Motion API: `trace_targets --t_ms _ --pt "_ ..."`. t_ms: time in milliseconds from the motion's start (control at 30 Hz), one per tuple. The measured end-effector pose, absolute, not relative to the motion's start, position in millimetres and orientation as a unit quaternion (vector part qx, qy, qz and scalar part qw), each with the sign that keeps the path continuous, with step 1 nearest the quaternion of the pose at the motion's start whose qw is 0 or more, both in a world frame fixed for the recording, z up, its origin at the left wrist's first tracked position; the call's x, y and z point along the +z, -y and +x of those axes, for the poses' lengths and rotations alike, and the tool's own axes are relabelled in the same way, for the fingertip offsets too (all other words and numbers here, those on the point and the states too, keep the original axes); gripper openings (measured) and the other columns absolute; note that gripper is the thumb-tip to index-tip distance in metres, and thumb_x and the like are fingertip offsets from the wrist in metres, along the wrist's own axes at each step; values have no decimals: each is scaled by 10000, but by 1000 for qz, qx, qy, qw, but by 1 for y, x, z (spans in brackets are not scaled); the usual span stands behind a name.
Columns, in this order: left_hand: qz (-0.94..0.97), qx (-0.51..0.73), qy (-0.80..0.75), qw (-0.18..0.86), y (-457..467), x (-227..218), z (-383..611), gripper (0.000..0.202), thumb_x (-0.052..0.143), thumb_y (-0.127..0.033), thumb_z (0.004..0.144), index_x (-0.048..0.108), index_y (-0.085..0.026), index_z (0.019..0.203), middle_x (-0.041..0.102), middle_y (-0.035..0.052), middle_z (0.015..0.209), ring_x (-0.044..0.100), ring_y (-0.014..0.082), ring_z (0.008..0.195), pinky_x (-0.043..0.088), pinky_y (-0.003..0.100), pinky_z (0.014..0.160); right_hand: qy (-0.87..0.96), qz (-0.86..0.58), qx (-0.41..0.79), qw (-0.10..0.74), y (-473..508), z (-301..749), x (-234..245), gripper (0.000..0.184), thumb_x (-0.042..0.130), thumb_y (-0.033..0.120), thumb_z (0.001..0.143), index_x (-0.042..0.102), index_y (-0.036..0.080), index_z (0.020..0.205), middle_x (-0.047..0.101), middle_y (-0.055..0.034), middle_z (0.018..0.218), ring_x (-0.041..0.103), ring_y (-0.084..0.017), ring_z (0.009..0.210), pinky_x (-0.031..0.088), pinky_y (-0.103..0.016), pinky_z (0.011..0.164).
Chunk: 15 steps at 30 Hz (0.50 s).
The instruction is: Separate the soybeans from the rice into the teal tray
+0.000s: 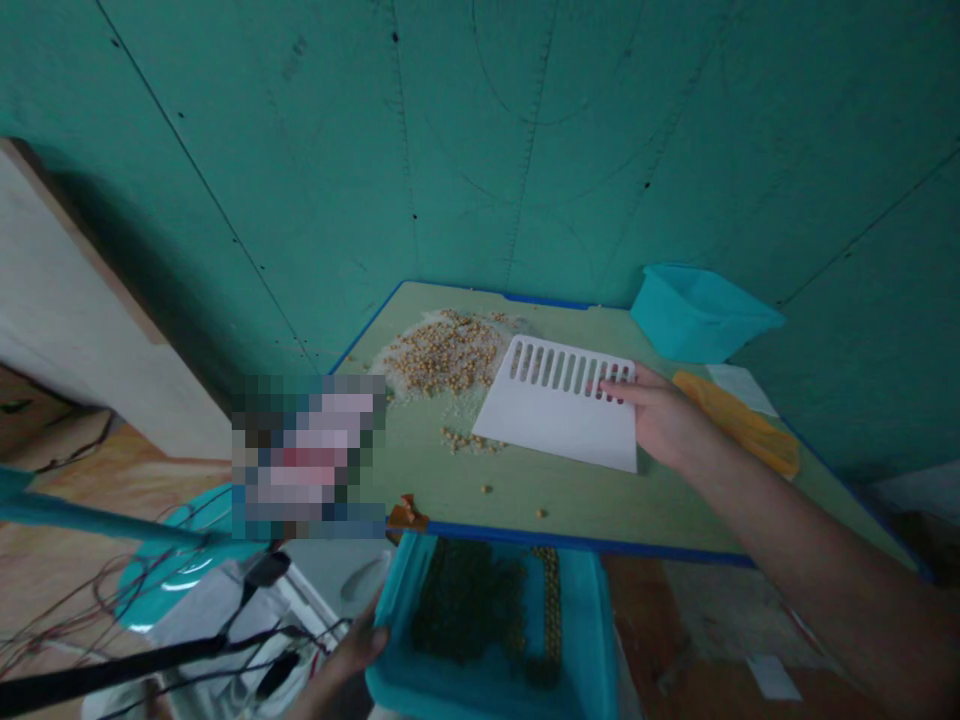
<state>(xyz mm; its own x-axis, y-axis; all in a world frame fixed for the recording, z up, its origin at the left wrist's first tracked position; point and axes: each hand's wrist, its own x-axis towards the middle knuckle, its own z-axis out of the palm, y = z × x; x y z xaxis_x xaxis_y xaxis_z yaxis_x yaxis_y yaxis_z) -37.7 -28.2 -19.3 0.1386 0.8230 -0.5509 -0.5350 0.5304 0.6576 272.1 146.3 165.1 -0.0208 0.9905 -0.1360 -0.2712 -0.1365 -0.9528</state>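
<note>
My right hand [664, 412] is closed on the right side of a white slotted plastic scraper [559, 425], held tilted above the table. Left of the scraper lies a pile of yellow soybeans mixed with pale rice-like grains [442, 355]. A smaller scatter of the mix [472, 440] lies near the scraper's lower left corner. My left hand [356, 650] grips the left rim of a turquoise plastic bin [491, 690] below the table's front edge. Dark green material [469, 600] and a strip of yellowish beans [553, 600] are inside it.
A turquoise container [701, 315] stands at the table's back right, beside a yellow cloth-like item [739, 425]. Blue edging borders the pale green table [420, 470], which stands near a green wall [465, 150]. Cables [97, 660] and a turquoise stool-like object [176, 560] are at left.
</note>
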Motion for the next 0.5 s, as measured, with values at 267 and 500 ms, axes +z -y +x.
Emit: trace_targets --t_ms 267,500 --pt "147 433 -462 760 9 -15 -35 586 817 -325 356 699 -283 929 753 41 924 307 398 1259 281 526 1030 345 -506 591 525 -100 286 155 238 717 208 585 578 201 778 627 33 666 559 -130 626 403 -275 652" --pt "120 459 -424 772 26 -3 -24 551 722 -408 536 645 -275 1064 683 28 1115 350 374 1246 311 509 1015 341 -493 612 515 -89 266 148 272 696 229 624 555 214 856 642 26 752 575 -136 684 409 -272 670"
